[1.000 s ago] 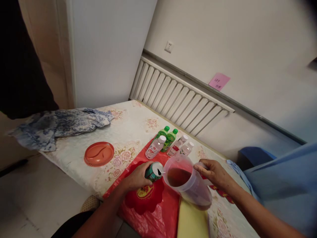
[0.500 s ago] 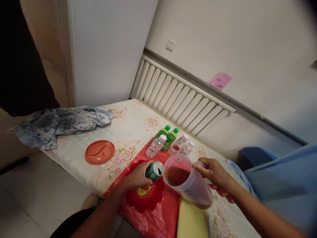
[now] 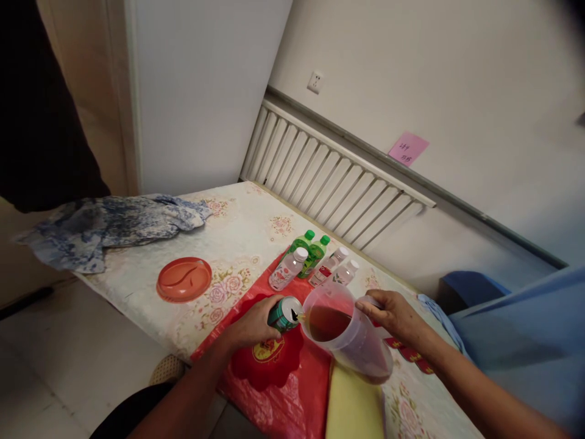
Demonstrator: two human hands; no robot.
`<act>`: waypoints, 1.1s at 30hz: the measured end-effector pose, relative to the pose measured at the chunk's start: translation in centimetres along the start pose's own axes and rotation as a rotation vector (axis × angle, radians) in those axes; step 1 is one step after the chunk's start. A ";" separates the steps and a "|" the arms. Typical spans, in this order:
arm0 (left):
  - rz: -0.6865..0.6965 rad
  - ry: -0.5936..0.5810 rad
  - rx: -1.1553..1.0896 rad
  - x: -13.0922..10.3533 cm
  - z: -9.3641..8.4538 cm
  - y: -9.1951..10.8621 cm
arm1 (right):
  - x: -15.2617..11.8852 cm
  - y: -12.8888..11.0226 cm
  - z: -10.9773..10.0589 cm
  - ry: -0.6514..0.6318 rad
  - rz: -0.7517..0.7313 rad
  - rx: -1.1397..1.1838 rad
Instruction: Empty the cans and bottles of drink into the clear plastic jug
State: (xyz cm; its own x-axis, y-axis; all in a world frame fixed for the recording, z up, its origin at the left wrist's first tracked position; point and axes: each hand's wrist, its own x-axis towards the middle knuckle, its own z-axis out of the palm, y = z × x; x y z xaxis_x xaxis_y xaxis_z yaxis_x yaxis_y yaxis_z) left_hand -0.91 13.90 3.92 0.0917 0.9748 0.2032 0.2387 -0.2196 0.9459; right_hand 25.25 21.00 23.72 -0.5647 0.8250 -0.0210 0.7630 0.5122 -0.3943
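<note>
My left hand (image 3: 255, 323) is wrapped round a green drink can (image 3: 284, 313), its open top tipped toward the jug. A thin stream of yellowish liquid shows at the can's mouth, by the jug's rim. My right hand (image 3: 388, 314) grips the handle of a translucent plastic jug (image 3: 361, 353), which leans over with brown liquid inside. Below the can lies a red scalloped tray (image 3: 278, 372) with a gold print, resting on red plastic sheeting (image 3: 260, 408). Just behind stand a clear white-capped bottle (image 3: 287, 268), green bottles (image 3: 314, 256) and further small clear bottles (image 3: 345, 272).
An orange divided plate (image 3: 184, 279) sits on the flowered tablecloth (image 3: 256, 213) to the left, near a crumpled blue-and-white cloth (image 3: 146, 222). A yellow item (image 3: 355, 405) lies at the front. Behind the table runs a white radiator (image 3: 329, 174); blue fabric (image 3: 525, 329) hangs at right.
Hardly anything differs. The can stays tipped at the jug's rim with liquid running from it, and both hands keep nearly the same place.
</note>
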 end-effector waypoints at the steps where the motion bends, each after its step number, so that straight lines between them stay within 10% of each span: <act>1: 0.003 0.000 0.003 0.0 0.0 0.0 | 0.0 0.0 0.0 -0.004 0.004 -0.002; 33: 0.004 0.006 0.012 0.0 0.1 -0.2 | -0.2 -0.7 -0.6 -0.031 0.008 0.011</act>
State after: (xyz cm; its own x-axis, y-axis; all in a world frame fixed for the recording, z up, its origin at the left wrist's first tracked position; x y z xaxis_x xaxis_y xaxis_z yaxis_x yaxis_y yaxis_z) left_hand -0.90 13.99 3.69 0.0873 0.9741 0.2085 0.2499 -0.2240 0.9420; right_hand 25.01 20.64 24.59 -0.5684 0.8211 -0.0519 0.7640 0.5033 -0.4038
